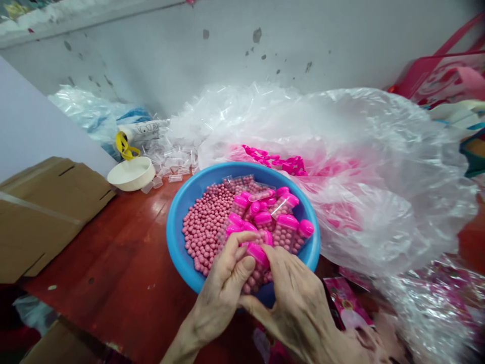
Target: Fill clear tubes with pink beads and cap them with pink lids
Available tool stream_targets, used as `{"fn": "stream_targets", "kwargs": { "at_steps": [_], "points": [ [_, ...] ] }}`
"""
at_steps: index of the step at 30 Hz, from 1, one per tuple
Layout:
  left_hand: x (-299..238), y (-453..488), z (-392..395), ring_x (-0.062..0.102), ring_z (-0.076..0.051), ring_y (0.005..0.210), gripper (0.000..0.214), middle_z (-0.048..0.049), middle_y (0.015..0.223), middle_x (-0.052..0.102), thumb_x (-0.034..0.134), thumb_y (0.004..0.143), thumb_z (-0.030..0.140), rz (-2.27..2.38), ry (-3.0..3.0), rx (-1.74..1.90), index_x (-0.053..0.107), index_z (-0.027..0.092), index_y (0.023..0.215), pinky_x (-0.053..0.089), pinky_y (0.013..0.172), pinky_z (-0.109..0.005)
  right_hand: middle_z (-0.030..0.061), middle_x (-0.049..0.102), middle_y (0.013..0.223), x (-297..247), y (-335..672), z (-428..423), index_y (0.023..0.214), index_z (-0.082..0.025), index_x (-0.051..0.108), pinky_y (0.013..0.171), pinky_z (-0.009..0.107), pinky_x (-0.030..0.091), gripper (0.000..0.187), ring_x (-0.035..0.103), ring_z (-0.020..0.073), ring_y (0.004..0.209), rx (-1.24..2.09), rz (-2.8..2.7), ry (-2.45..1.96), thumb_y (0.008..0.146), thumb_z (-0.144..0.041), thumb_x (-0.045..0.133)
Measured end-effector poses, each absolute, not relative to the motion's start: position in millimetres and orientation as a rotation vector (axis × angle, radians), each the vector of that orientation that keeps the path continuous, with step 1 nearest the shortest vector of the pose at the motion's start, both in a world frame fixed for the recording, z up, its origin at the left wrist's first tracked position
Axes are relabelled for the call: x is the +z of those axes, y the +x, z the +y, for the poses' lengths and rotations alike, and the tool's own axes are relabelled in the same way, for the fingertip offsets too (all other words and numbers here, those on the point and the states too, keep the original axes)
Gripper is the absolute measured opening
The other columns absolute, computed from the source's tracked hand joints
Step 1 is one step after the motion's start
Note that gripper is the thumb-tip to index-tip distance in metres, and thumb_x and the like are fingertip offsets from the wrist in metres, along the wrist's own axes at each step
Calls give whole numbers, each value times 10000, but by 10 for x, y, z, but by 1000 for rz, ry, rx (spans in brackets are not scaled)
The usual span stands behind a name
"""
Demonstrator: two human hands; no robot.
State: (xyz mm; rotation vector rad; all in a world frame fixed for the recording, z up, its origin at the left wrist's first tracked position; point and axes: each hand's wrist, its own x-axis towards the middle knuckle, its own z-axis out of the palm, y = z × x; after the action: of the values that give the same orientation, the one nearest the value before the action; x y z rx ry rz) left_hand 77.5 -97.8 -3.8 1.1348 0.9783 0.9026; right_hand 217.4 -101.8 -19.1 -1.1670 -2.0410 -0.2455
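Over the front of a blue basin, both my hands close around a small clear container with a bright pink cap and pink balls inside. My left hand grips its left side, thumb and fingers near the cap. From the right, my right hand curls round it, its fingertips at the cap's edge. Loose pink balls fill the basin's left half. Several capped containers full of such balls are piled on the right. A few filled containers without visible caps lie at the back.
Behind the basin, a big clear plastic bag holds pink caps. Small clear empty containers lie scattered by a white bowl and yellow tape. Flattened cardboard rests on the red table. Printed pink packets are at right.
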Motion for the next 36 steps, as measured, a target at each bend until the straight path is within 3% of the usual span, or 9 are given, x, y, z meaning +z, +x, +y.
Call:
{"fn": "stream_targets", "kwargs": {
  "at_steps": [6,10,14,16,20,22,27,32,36],
  "points": [
    [-52,769,-969,456,-87,641,279,17,770,482,478,920,356,921,1124,948,491,219,1163,389,552,-179,80,644,680,-110,2128,-941,969,-98,521,533,289,520,272,625,188,591,-297,-1982,-1040,752,-259,555],
    [-78,771,-961,439,-69,583,249,36,707,458,488,916,344,890,1083,970,495,204,1122,379,518,-157,5,560,555,-102,2090,-904,888,-133,523,462,255,457,196,548,147,474,-289,-1989,-1016,713,-218,549],
    [-83,774,-959,403,-59,525,245,51,669,429,496,911,342,903,1096,983,497,210,1118,348,470,-148,13,560,573,-161,2105,-903,906,-119,531,476,262,454,241,543,153,496,-250,-1993,-1011,695,-235,527],
    [-78,779,-957,435,-69,570,254,32,731,482,490,914,337,924,1138,973,496,213,1136,380,516,-159,41,593,621,-190,2132,-907,936,-106,531,511,278,477,264,571,171,546,-250,-1992,-1024,715,-249,531],
    [-79,806,-965,531,-130,839,317,-20,979,564,499,911,308,1014,1260,956,462,241,1218,426,795,-227,116,657,742,-204,2191,-925,1006,-64,526,566,319,518,338,628,214,644,-231,-2070,-1070,763,-299,525],
    [-93,822,-980,543,-158,890,335,-29,991,579,493,911,308,1032,1312,954,452,245,1238,420,846,-263,143,669,783,-193,2208,-943,1057,-30,517,583,352,525,397,639,237,669,-232,-2111,-1130,771,-305,501],
    [-137,828,-1027,534,-145,782,291,-22,929,585,454,927,322,1076,1364,984,487,241,1204,428,734,-248,145,673,802,-146,2195,-965,1014,-56,532,625,362,516,339,638,241,695,-258,-2164,-1159,775,-284,458],
    [-88,793,-1018,443,-101,600,262,17,731,528,478,912,372,1065,1303,921,539,223,1118,361,553,-207,48,573,579,-139,2161,-931,804,-129,531,450,296,406,179,548,186,487,-304,-2125,-1053,759,-285,457],
    [-45,785,-980,400,-77,522,236,46,624,453,519,886,390,980,1185,904,548,198,1021,331,489,-186,11,514,523,-142,2156,-893,706,-158,516,430,270,354,118,493,155,434,-310,-2153,-1003,702,-244,435]
  ]
}}
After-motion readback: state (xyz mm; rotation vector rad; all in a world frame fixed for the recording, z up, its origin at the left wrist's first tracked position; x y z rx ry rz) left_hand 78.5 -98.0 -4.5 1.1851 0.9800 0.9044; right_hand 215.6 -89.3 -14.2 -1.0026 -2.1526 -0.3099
